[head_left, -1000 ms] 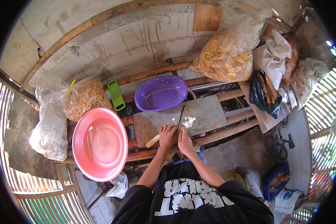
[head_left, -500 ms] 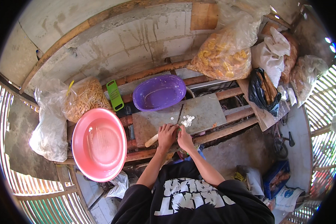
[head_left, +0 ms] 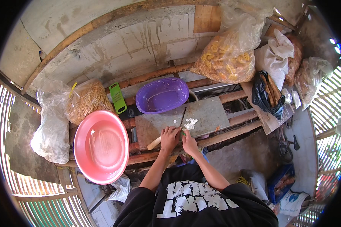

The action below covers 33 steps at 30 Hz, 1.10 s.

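Observation:
A pale, round-ended roll (head_left: 154,143) lies slanted on the grey slab (head_left: 206,110), its lower-left end sticking out from under my left hand (head_left: 169,138). My left fingers are closed over the rest of it. Right beside them, my right hand (head_left: 189,143) is closed round a small tool with a green handle (head_left: 183,132); it looks like a knife, but its blade is hidden. Thin white round slices (head_left: 190,123) lie in a loose heap just beyond my right hand. A single slice (head_left: 174,121) sits apart, beyond my left hand.
A purple oval basin (head_left: 162,99) stands behind the slab, a green slicer board (head_left: 118,97) left of it. The big pink basin (head_left: 105,145) is at left, near bagged sticks (head_left: 88,101). Bagged yellow snacks (head_left: 227,60) and a black bag (head_left: 267,94) sit at right.
Both hands stay in nearly the same place over the slab. My right hand has shifted very slightly; the slices and the roll look the same.

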Each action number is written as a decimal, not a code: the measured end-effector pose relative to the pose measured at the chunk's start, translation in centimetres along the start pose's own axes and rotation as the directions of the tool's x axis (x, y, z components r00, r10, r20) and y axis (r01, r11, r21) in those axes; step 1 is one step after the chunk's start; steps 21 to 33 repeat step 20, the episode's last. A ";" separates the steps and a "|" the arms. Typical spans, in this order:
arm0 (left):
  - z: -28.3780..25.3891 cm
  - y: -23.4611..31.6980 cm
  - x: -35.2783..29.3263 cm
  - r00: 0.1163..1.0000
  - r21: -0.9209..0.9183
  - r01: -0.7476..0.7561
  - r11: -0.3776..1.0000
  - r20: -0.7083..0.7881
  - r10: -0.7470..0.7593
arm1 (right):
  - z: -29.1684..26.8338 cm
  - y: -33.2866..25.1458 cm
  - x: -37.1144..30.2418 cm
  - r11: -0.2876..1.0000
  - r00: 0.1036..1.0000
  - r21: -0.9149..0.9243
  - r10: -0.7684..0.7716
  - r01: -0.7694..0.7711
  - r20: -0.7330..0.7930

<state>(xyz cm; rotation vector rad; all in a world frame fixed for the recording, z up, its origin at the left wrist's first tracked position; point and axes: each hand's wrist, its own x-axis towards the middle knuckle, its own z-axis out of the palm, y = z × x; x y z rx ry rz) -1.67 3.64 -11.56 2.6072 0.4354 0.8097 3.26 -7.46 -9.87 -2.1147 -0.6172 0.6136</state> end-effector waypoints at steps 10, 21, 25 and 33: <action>-0.1 0.0 -0.1 1.000 -0.011 0.013 1.000 0.014 -0.013 | -0.9 0.3 -0.7 0.993 0.992 0.045 0.104 -0.107 0.068; 0.0 -0.1 -0.1 0.999 -0.018 0.028 0.999 0.033 -0.027 | -2.3 -0.4 -0.8 0.980 0.975 0.094 0.161 -0.177 0.156; 0.0 -0.1 -0.1 0.999 -0.018 0.028 0.999 0.033 -0.027 | -2.3 -0.4 -0.8 0.980 0.975 0.094 0.161 -0.177 0.156; 0.0 -0.1 -0.1 0.999 -0.018 0.028 0.999 0.033 -0.027 | -2.3 -0.4 -0.8 0.980 0.975 0.094 0.161 -0.177 0.156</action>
